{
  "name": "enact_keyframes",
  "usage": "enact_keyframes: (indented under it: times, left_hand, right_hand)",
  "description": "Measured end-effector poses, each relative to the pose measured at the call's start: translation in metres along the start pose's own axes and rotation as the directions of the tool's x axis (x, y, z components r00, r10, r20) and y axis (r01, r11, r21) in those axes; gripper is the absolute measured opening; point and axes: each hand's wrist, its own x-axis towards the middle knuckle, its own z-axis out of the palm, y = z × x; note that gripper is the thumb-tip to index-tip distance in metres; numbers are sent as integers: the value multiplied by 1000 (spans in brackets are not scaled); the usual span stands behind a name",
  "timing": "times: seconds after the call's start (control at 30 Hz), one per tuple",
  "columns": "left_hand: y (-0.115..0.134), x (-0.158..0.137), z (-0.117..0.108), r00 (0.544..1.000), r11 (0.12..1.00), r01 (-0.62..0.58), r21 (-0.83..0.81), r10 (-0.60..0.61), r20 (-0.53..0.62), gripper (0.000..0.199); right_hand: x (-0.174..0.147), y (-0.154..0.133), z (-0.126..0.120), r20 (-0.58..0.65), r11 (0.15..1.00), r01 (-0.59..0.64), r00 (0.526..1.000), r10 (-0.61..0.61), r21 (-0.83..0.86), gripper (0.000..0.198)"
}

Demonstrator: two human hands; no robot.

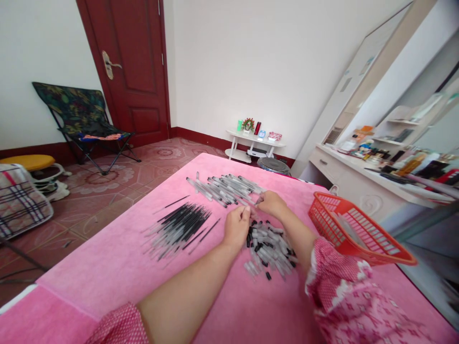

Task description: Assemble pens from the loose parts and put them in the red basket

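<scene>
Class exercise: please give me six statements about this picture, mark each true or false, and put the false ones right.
1. The left hand and the right hand are close together. True.
2. The plastic basket is blue. False: it is orange-red.
3. In the picture, the thin black refills lie to the left of the left hand. True.
4. The short caps are all inside the basket. False: many lie in a pile on the pink cloth.
5. The low stool has a yellow seat. True.
6. The door is white. False: it is dark red.
</scene>
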Motion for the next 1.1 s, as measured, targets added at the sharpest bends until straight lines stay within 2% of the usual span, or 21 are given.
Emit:
enact_keyframes:
  times: [0.17, 0.27, 0.37, 0.47, 0.57, 0.67, 0.73, 0.8, 0.87, 0.93, 1.0, 1.1]
  left_hand:
    - [0, 1, -2, 999, 1000, -6, 27, 7, -52, 30]
    - [-2, 2, -4, 976, 999, 20, -34, -27, -217, 17]
    - [-3, 2, -7, 931, 989, 17, -146, -69, -360, 30]
    - [0, 3, -8, 954, 965, 7, -263, -84, -286, 43]
    - [3, 4, -8, 975, 930, 53, -364, -127, -181, 35]
    - [5, 4, -7, 981, 929, 71, -363, -130, -141, 28]
    - [7, 2, -6, 988, 944, 73, -323, -112, -103, 25]
    - [9, -1, -4, 995, 957, 78, -280, -92, -37, 23]
    - [13, -5, -2, 997, 966, 73, -248, -63, 49, 24]
    - [17, -9, -1, 994, 976, 48, -211, -26, 109, 25]
    - [21, -12, -2, 996, 989, -21, -144, 33, 83, 24]
    - [25, -12, -6, 982, 982, -188, 10, 188, -33, 23]
  right_hand:
    - [-30, 10, -11, 76, 997, -7, 997, 1, 77, 10]
    - [-44, 14, -17, 61, 980, -19, 998, 7, 199, 12]
    - [-55, 15, -29, 29, 940, -18, 1000, 9, 342, 11]
    - [-63, 16, -44, 11, 890, 5, 1000, -11, 455, 8]
    - [-67, 17, -55, -47, 825, 2, 998, 30, 565, 7]
    - [-69, 15, -57, -134, 650, 6, 980, 147, 760, 19]
    - [-70, 10, -53, -135, 491, 29, 974, 183, 871, 26]
    - [-71, 3, -45, -105, 374, 35, 980, 168, 927, 30]
    - [-72, -3, -34, -79, 329, 29, 987, 140, 944, 31]
    - [-72, -9, -22, -82, 330, 35, 988, 130, 943, 31]
    - [-73, -13, -12, -93, 317, 40, 984, 153, 947, 30]
    - [-73, -18, -2, -56, 225, 3, 971, 234, 974, 29]
